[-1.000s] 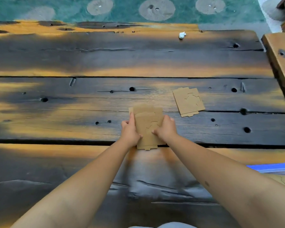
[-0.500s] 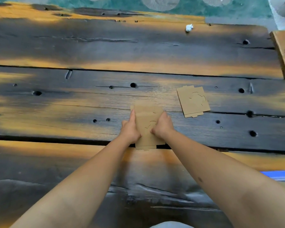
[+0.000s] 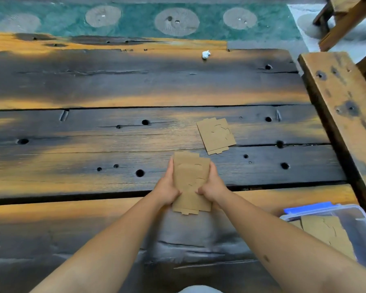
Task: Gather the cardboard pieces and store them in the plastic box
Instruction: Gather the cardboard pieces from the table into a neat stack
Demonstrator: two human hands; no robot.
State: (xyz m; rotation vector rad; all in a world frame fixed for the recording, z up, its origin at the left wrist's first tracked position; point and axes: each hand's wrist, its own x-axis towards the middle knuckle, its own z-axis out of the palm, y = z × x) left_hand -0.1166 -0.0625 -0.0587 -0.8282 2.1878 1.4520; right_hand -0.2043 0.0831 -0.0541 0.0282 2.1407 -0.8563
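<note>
Both hands are gripping a small stack (image 3: 191,182) of flat cardboard pieces at centre frame, low over the tabletop (image 3: 93,144). The left hand (image 3: 167,188) is closing on the stack's left edge, with its thumb running up that side, and the right hand (image 3: 212,186) is doing the same on the right edge, so the stack is being pinched between them. The stack's long axis is running up and down the frame, away from the person, and its pieces are slightly offset, with tabs showing at the near end.

One loose piece (image 3: 216,135) is lying flat on the tabletop, up and to the right of the stack, near it but not touching. Its long axis is tilting a little toward the upper left. The right hand is the nearer one to it.

The box (image 3: 363,218) is sitting at the lower right of the frame, just beyond the right forearm, with a blue part (image 3: 309,207) at its far rim. It is already holding cardboard (image 3: 325,231) lying flat inside; how many pieces I cannot tell.

In my judgement, the coming move is either reaching up-right for the loose piece or swinging the stack down-right into the box. Either way the path is lying to the right.
</note>
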